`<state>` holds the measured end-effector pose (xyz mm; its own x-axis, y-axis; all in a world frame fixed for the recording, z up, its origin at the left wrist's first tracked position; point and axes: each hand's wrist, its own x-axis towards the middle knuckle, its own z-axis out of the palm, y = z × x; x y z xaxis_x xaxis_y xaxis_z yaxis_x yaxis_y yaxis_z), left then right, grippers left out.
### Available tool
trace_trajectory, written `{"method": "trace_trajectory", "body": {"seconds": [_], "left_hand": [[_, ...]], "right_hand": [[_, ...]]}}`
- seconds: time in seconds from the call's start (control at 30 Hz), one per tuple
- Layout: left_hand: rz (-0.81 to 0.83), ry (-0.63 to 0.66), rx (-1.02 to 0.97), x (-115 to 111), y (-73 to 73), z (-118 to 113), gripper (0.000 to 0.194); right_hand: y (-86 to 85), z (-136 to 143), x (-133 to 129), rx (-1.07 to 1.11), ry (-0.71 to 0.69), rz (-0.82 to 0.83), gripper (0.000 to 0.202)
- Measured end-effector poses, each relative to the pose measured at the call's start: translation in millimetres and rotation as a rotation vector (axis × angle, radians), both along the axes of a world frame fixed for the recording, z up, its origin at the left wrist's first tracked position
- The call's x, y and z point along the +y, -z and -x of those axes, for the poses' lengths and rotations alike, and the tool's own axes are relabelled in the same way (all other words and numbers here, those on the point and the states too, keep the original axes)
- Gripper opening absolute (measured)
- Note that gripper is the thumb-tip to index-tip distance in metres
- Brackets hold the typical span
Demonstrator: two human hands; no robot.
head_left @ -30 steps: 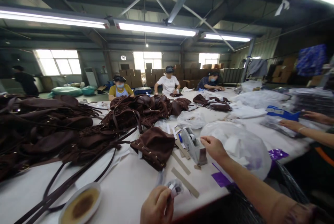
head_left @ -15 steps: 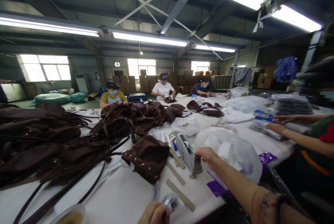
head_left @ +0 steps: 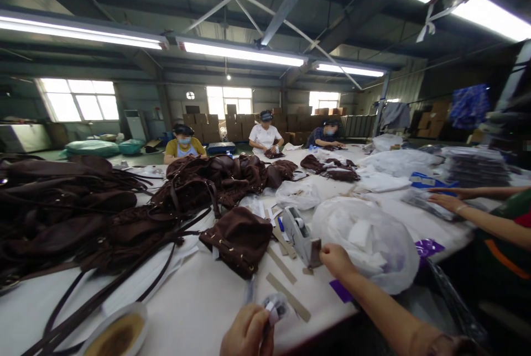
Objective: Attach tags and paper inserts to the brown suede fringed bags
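Observation:
My left hand [head_left: 249, 329] is closed around a small bundle in clear plastic [head_left: 279, 306] with a white strip on it; dark parts show through the wrap. My right hand [head_left: 338, 262] is closed in a pinch right beside the front end of the grey tape dispenser [head_left: 297, 233]. Whatever its fingertips hold is too small to make out. A dark brown drawstring bag [head_left: 238, 237] with metal eyelets lies left of the dispenser. Flat grey-brown strips [head_left: 288, 296] and a blue pen [head_left: 281, 224] lie between bag and dispenser.
Brown bags with long straps [head_left: 103, 207] are heaped on the left. A round tub [head_left: 118, 331] stands at the near left edge. A puffed clear plastic bag [head_left: 367, 245] lies beyond my right hand. A co-worker's hands [head_left: 450, 201] work at the right; several people sit across the table.
My right hand has drawn slightly away from the dispenser's front end. The view has shifted a little, showing more of my left hand and of the tub.

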<state>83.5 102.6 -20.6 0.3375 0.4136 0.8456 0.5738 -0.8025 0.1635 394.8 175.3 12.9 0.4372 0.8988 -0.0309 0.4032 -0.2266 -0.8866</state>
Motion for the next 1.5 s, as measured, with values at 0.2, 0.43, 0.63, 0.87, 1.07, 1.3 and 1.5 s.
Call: {"method": "trace_trajectory", "body": {"seconds": [0.2,0.43,0.63,0.87,1.07,1.3,1.5], "left_hand": [[0.068,-0.002,0.045,-14.2,-19.9,-3.8,0.013],[-0.059,-0.018,0.264,-20.9,-15.0,-9.6,0.022],[-0.072,-0.041,0.328,-25.6,-14.4,-7.8,0.030],[-0.038,-0.034,0.330,-26.2,-9.8,-11.2,0.030],[-0.019,0.000,0.352,-30.2,-10.3,-14.2,0.032],[-0.018,-0.006,0.331,-31.1,-9.7,-13.9,0.029],[-0.018,-0.022,0.352,-29.2,-4.2,-10.8,0.031]], "right_hand": [[-21.7,61.9,-62.6,0.259,-0.379,0.039,0.024],[-32.1,131.1,-96.1,0.447,-0.410,0.184,0.035],[-17.4,131.2,-96.7,0.438,-0.298,0.290,0.033],[-10.0,128.9,-103.4,0.461,-0.320,0.280,0.038],[-24.6,119.9,-92.4,0.470,-0.301,0.187,0.037],[-23.1,130.9,-94.4,0.437,-0.363,0.256,0.033],[-6.8,130.7,-101.2,0.415,-0.342,0.323,0.030]]}}
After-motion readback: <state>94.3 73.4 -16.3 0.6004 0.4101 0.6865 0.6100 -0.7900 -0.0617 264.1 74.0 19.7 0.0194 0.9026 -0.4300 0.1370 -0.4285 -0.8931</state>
